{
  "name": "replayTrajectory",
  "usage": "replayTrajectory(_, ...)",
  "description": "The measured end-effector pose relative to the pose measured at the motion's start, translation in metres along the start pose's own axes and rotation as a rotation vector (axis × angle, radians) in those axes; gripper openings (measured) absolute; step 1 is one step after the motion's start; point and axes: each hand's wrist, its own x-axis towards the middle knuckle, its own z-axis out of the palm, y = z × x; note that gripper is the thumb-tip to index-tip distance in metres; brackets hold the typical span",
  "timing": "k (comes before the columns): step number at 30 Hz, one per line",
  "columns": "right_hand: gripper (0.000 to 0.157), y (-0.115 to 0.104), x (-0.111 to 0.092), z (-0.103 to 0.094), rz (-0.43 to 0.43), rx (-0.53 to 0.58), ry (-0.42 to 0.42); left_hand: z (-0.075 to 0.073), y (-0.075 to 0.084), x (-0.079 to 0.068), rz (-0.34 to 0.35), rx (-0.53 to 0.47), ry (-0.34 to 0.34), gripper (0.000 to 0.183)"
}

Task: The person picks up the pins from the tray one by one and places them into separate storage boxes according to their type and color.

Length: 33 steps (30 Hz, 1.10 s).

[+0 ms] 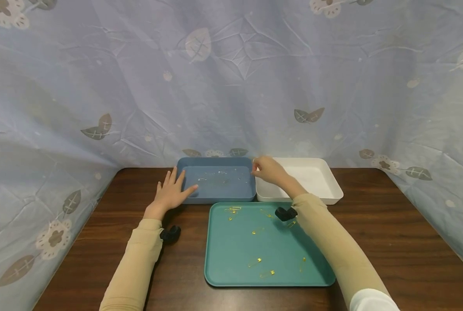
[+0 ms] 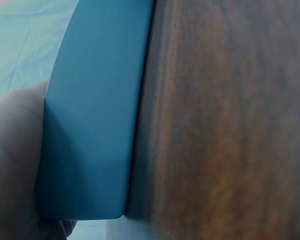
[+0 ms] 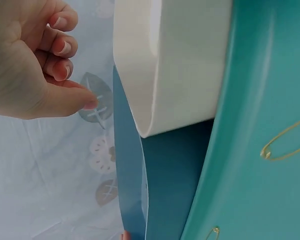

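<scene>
My left hand spreads its fingers over the left end of the blue tray, thumb reaching across the front rim. In the left wrist view part of the hand shows beside the tray's wall. Several silver safety pins lie in the blue tray. My right hand is above the meeting rims of the blue tray and the white tray, its fingers curled and thumb close to the index finger. In the right wrist view the right hand shows bent fingers; I cannot tell whether it pinches a pin.
A green tray lies in front of the other two, with several gold safety pins scattered over it. All three trays stand on a dark wooden table. A patterned cloth hangs close behind the trays and at both sides.
</scene>
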Motion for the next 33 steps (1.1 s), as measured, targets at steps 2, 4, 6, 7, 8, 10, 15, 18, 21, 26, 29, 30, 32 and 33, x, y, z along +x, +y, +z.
replayTrajectory(2, 0.014, 0.002, -0.005, -0.003, -0.006, -0.007, 0.011, 0.000, 0.000, 0.000, 0.001, 0.005, -0.003, 0.093)
replayTrajectory(4, 0.014, 0.004, -0.010, -0.006, -0.006, -0.015, 0.020, -0.001, 0.001, 0.001, 0.000, 0.010, -0.005, 0.093)
replayTrajectory(6, 0.013, 0.007, -0.016, -0.009, -0.004, -0.020, 0.030, -0.001, 0.001, 0.001, 0.001, 0.008, -0.005, 0.093)
replayTrajectory(7, 0.013, 0.008, -0.020, -0.010, 0.000, -0.021, 0.033, -0.001, 0.001, 0.001, -0.001, 0.010, -0.005, 0.093)
replayTrajectory(8, 0.013, 0.009, -0.023, -0.012, 0.004, -0.022, 0.035, -0.001, 0.001, 0.002, -0.002, 0.010, -0.005, 0.093)
replayTrajectory(10, 0.013, 0.012, -0.030, -0.016, 0.000, -0.022, 0.040, -0.001, 0.001, 0.002, -0.002, 0.011, -0.004, 0.093)
replayTrajectory(15, 0.014, 0.020, -0.050, -0.023, 0.000, -0.022, 0.055, 0.000, 0.001, 0.003, -0.001, 0.013, 0.004, 0.093)
replayTrajectory(18, 0.015, 0.026, -0.062, -0.025, 0.011, -0.041, 0.065, 0.001, 0.001, 0.002, -0.001, 0.014, 0.009, 0.092)
replayTrajectory(21, 0.017, 0.033, -0.074, -0.026, 0.018, -0.065, 0.079, 0.001, 0.002, 0.000, -0.004, 0.015, 0.010, 0.091)
replayTrajectory(26, 0.019, 0.044, -0.093, -0.029, 0.015, -0.105, 0.130, 0.001, 0.002, -0.002, -0.002, 0.025, 0.006, 0.090)
replayTrajectory(29, 0.020, 0.051, -0.103, -0.030, 0.005, -0.138, 0.170, 0.002, 0.002, -0.001, 0.003, 0.022, 0.013, 0.091)
replayTrajectory(30, 0.020, 0.053, -0.106, -0.031, -0.003, -0.151, 0.187, 0.001, 0.002, -0.001, 0.004, 0.019, 0.016, 0.091)
replayTrajectory(32, 0.020, 0.057, -0.111, -0.032, -0.020, -0.179, 0.227, 0.001, 0.001, -0.001, 0.003, 0.017, 0.021, 0.091)
replayTrajectory(33, 0.020, 0.060, -0.113, -0.032, -0.033, -0.195, 0.251, 0.001, 0.000, -0.001, 0.002, 0.016, 0.022, 0.091)
